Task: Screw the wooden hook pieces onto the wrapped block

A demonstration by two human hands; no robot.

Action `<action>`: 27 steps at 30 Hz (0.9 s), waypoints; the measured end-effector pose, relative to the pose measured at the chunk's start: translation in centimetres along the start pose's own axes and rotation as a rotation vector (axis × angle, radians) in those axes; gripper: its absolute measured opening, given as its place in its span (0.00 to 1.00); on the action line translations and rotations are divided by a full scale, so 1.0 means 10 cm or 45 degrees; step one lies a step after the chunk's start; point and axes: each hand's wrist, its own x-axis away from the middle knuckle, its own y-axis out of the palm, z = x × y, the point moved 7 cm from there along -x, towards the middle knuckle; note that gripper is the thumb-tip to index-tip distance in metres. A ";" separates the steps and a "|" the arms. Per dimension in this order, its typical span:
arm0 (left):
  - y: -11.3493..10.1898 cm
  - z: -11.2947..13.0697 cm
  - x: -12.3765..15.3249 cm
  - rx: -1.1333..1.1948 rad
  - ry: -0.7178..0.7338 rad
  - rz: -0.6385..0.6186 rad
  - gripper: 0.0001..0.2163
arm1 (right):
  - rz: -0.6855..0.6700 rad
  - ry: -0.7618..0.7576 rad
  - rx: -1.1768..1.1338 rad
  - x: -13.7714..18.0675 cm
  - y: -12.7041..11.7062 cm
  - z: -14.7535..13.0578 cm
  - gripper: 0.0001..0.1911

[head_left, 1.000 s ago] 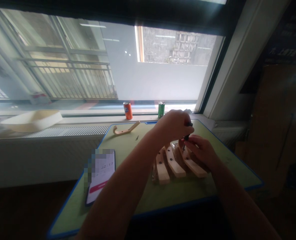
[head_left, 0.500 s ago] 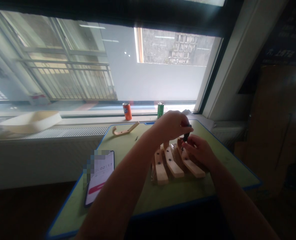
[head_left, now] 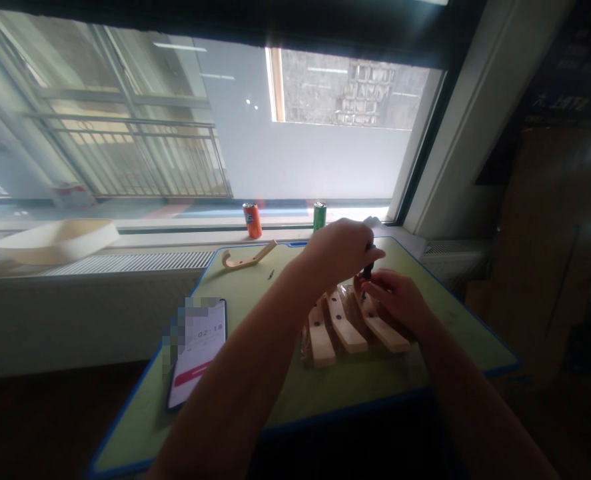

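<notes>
Hands meet over a set of wooden pieces on a green mat (head_left: 255, 293). The left hand (head_left: 342, 252) is curled shut round the dark handle of a screwdriver (head_left: 368, 270), gripping it from above so that the tool points down toward the wood. Only a short stretch of the handle shows below the fist; the tip is too small to make out. The right hand (head_left: 398, 300) lies just under and to the right of that grip, its fingers pinched together at the lower end of the screwdriver and resting on the rightmost wooden piece (head_left: 382, 328). What, if anything, sits between those fingertips cannot be told.

Directly below the grip, three pale slats (head_left: 342, 323) fan out toward the person, each with a dark hole; they lie on a clear plastic wrapper (head_left: 348, 293). Left of the grip and farther away, a wooden hook (head_left: 249, 256) lies alone on the mat, with a small screw (head_left: 270, 273) just beside it. Well to the left and nearer the person, a phone (head_left: 198, 350) lies face up with its screen lit.

Beyond the grip, on the window sill, stand an orange can (head_left: 252, 221) and a green can (head_left: 320, 217), apart from each other. Far left on the sill sits a pale tray (head_left: 55, 240).
</notes>
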 end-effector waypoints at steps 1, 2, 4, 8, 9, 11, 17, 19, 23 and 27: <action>0.01 0.01 0.01 0.028 0.034 -0.020 0.17 | -0.011 -0.019 -0.011 0.00 0.00 -0.02 0.11; 0.01 0.01 0.01 0.058 0.062 -0.028 0.16 | -0.013 -0.038 -0.019 0.00 0.00 -0.03 0.11; -0.01 0.01 0.02 0.119 0.078 -0.022 0.16 | 0.004 -0.063 -0.010 -0.01 -0.01 -0.04 0.10; -0.07 -0.02 0.04 0.138 -0.003 0.024 0.20 | 0.018 -0.048 0.052 -0.02 -0.02 0.01 0.09; -0.07 -0.02 0.03 0.111 -0.011 0.025 0.19 | 0.015 -0.040 0.056 -0.02 -0.01 0.02 0.09; -0.07 -0.01 0.03 0.053 0.000 0.021 0.18 | 0.010 -0.029 0.045 -0.02 0.00 0.03 0.08; -0.01 0.02 -0.02 0.055 0.129 -0.001 0.13 | -0.014 -0.059 -0.057 -0.01 0.01 -0.02 0.10; 0.00 0.04 -0.02 0.103 0.184 -0.022 0.12 | -0.021 -0.064 -0.048 -0.01 0.01 -0.04 0.10; -0.02 0.03 0.00 0.124 0.145 -0.004 0.14 | -0.008 -0.047 0.033 -0.02 -0.01 -0.02 0.10; -0.05 -0.04 0.02 0.091 -0.046 0.000 0.19 | 0.045 0.009 0.075 -0.02 -0.03 0.03 0.11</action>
